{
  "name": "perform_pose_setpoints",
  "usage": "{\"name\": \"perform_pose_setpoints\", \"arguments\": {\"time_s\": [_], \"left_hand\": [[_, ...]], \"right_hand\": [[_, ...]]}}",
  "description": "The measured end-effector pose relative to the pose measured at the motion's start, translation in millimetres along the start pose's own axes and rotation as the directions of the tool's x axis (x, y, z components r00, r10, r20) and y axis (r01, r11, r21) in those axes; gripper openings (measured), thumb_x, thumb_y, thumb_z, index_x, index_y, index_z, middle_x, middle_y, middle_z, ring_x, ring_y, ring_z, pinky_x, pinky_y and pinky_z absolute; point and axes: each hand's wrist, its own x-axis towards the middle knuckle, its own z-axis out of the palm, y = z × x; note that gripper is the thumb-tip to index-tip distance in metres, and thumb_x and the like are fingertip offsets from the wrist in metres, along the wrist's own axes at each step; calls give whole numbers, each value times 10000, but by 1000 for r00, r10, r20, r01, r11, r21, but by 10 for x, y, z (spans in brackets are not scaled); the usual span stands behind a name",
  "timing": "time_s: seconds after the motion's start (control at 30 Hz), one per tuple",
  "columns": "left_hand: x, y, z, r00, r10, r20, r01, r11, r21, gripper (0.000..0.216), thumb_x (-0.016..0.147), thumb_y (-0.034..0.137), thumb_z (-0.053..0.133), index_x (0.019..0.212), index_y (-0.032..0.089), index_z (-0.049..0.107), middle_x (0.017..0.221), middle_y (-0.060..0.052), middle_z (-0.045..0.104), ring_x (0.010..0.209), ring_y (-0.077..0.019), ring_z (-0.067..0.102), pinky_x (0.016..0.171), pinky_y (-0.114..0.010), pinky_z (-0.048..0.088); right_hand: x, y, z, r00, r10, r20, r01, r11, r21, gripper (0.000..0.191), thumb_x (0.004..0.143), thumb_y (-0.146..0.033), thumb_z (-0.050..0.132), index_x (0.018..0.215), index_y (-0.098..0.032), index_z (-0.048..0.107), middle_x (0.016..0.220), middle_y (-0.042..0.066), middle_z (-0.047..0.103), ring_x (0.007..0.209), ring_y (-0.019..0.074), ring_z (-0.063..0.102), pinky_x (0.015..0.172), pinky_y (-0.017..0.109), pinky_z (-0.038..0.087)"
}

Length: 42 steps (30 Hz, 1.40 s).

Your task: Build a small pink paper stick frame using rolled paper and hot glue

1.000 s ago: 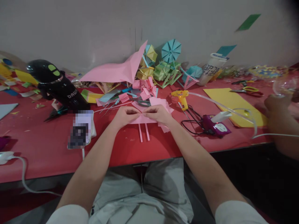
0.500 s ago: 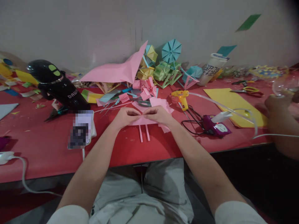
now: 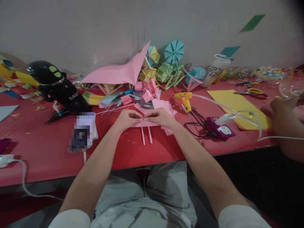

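My left hand [image 3: 129, 120] and my right hand [image 3: 159, 118] meet at the middle of the red table, thumbs and fingertips pinched together. Between them is a small piece of pink paper, mostly hidden by the fingers. Below the hands lies a pink paper sheet [image 3: 152, 123] with two narrow pink paper strips [image 3: 146, 136] pointing toward me. Just behind the hands are more pink sheets [image 3: 163, 106] and a pair of scissors [image 3: 145, 104], partly covered. A heap of folded pink paper pieces [image 3: 150, 90] sits beyond these.
A yellow glue gun [image 3: 186, 100] and a purple power socket [image 3: 217, 128] with black cable are on the right. Yellow sheets [image 3: 237, 109] lie beyond. A phone [image 3: 82, 131] and a black bottle [image 3: 64, 87] stand left. Another person's hand [image 3: 285, 110] is at far right.
My fingertips have shifted very slightly over the pink paper. The other person's hand at the right has moved a little; everything else stays put.
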Motion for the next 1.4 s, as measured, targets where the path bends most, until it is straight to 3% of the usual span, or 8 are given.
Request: {"name": "perform_pose_setpoints", "arguments": {"time_s": [0.2, 0.5, 0.9, 1.17, 1.4], "left_hand": [[9, -16, -15, 1000, 22, 18, -22, 999, 26, 273, 574, 319, 858, 759, 146, 755, 772, -68, 760, 741, -195, 703, 730, -312, 554], [-18, 47, -65, 996, 24, 81, -34, 992, 124, 258, 670, 375, 795, 800, 153, 782, 825, -79, 774, 780, -204, 702, 756, -316, 542], [-19, 86, -41, 984, 161, 80, -175, 962, 211, 197, 722, 336, 740, 788, 152, 765, 798, -58, 758, 767, -185, 682, 788, -313, 540], [-26, 86, -46, 993, 91, 79, -102, 984, 145, 257, 688, 380, 780, 803, 151, 788, 814, -78, 778, 773, -213, 710, 745, -312, 557], [-41, 88, -57, 996, 71, 60, -77, 992, 103, 259, 647, 366, 809, 802, 158, 801, 795, -76, 779, 741, -206, 714, 684, -282, 548]], "right_hand": [[-24, -45, 6, 999, 43, 9, -42, 995, -94, 360, 696, -444, 759, 861, -125, 786, 671, 30, 672, 543, 81, 434, 493, 251, 329], [-4, -4, -11, 999, -37, 5, 38, 997, -63, 267, 685, -395, 776, 815, -162, 774, 847, 77, 756, 784, 176, 663, 720, 302, 512], [-25, -30, -7, 1000, -7, -3, 7, 998, -66, 328, 674, -457, 785, 811, -159, 768, 838, 74, 756, 753, 174, 657, 656, 291, 510], [-27, -34, 6, 999, -50, 6, 50, 998, -49, 308, 679, -437, 784, 812, -160, 768, 844, 74, 760, 784, 178, 671, 737, 312, 529], [-35, -62, 12, 1000, -23, 8, 23, 999, -44, 325, 686, -447, 781, 819, -151, 764, 798, 62, 738, 700, 141, 620, 638, 275, 480]]}}
